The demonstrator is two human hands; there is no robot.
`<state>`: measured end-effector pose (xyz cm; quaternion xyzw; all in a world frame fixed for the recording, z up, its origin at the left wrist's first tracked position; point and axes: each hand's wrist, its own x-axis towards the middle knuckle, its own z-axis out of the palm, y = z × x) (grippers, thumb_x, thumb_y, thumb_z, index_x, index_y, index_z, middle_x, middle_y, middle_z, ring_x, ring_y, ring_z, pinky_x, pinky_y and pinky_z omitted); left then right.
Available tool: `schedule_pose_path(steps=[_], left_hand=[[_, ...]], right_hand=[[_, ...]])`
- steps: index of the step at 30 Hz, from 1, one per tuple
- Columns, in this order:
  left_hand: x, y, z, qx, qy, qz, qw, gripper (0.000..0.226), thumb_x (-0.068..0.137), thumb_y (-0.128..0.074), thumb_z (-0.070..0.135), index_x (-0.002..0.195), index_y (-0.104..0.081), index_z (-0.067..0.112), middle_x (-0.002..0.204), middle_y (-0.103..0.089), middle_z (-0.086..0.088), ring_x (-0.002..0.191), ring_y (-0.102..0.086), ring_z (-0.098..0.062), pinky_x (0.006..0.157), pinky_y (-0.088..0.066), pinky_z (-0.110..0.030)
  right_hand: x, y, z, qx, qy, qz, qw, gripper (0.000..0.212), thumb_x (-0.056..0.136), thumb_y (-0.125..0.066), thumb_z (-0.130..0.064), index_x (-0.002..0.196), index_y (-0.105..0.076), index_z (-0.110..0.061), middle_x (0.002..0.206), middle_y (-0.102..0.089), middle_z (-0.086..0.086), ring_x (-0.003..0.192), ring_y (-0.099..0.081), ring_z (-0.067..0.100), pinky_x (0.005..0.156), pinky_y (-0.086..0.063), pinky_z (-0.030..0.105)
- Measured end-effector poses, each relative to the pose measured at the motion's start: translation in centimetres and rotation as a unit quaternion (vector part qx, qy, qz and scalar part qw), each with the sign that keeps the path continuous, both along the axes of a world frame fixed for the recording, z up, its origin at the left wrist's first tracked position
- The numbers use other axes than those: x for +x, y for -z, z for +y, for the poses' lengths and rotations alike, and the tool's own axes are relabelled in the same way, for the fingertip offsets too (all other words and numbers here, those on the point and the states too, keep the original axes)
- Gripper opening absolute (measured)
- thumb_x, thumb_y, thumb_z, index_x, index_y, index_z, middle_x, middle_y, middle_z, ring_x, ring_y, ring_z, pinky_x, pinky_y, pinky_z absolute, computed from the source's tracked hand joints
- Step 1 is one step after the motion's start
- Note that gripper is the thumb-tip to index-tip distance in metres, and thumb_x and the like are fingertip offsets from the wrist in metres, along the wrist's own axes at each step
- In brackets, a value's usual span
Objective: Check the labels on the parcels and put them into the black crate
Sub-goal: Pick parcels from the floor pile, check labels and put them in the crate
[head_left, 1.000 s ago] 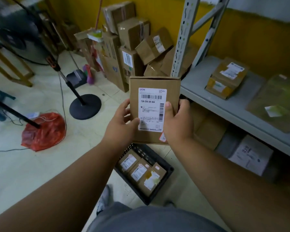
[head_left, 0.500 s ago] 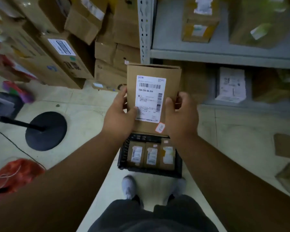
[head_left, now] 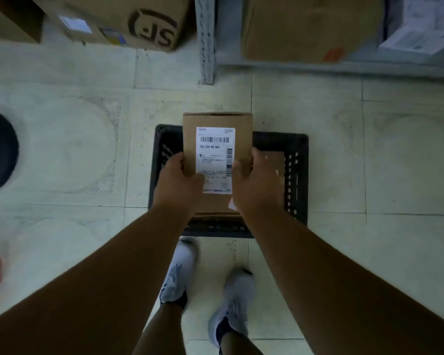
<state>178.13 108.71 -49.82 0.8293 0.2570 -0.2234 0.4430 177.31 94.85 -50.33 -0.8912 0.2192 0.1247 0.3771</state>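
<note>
A brown cardboard parcel [head_left: 217, 160] with a white barcode label [head_left: 215, 160] facing up sits above the black slatted plastic crate [head_left: 296, 175] on the pale tiled floor [head_left: 369, 162]. The left hand [head_left: 178, 183] and right hand [head_left: 254, 187] grip its sides, thumbs curled over the label.

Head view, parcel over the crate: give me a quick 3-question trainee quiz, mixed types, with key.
1. True or false: the parcel is gripped by the left hand alone.
2. Multiple choice: the white label on the parcel faces A) the floor, B) the camera, C) the shelf.
3. Fill in: seen from the camera, the parcel is held directly over the black ____.

Key
1. False: the right hand grips the other side.
2. B.
3. crate.
</note>
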Motion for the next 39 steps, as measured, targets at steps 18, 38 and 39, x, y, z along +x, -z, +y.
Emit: schedule_pose_path(steps=[18, 38, 39], left_hand=[[-1.9, 26.4, -1.9, 0.052, 0.253, 0.1, 0.961, 0.038, 0.099, -0.048, 0.022, 0.137, -0.054, 0.016, 0.141, -0.053, -0.009, 0.117, -0.056, -0.027, 0.095, -0.048, -0.031], [1.0, 4.2, -3.3, 0.023, 0.195, -0.116, 0.974, 0.034, 0.097, -0.046, 0.008, 0.121, -0.062, 0.025, 0.111, -0.066, 0.007, 0.09, -0.064, -0.011, 0.075, -0.054, -0.025], [0.6, 0.8, -3.3, 0.023, 0.197, -0.14, 0.97, 0.033, 0.096, -0.047, 0.007, 0.119, -0.063, 0.025, 0.108, -0.066, 0.008, 0.09, -0.063, -0.008, 0.074, -0.052, -0.018]], right_hand=[[-4.0, 25.2, -1.1, -0.214, -0.211, 0.152, 0.942, 0.033, 0.099, -0.05, -0.033, 0.117, -0.062, -0.008, 0.128, -0.049, 0.016, 0.121, -0.045, 0.03, 0.107, -0.039, 0.04], [-0.3, 4.3, -0.9, -0.084, -0.117, -0.079, 0.986, 0.033, 0.095, -0.056, -0.013, 0.128, -0.055, -0.015, 0.126, -0.055, 0.007, 0.113, -0.055, 0.021, 0.089, -0.044, 0.027], [-0.4, 1.0, -0.7, -0.07, -0.095, -0.105, 0.987, 0.032, 0.095, -0.056, -0.014, 0.127, -0.056, -0.015, 0.125, -0.055, 0.006, 0.11, -0.056, 0.02, 0.089, -0.046, 0.028]])
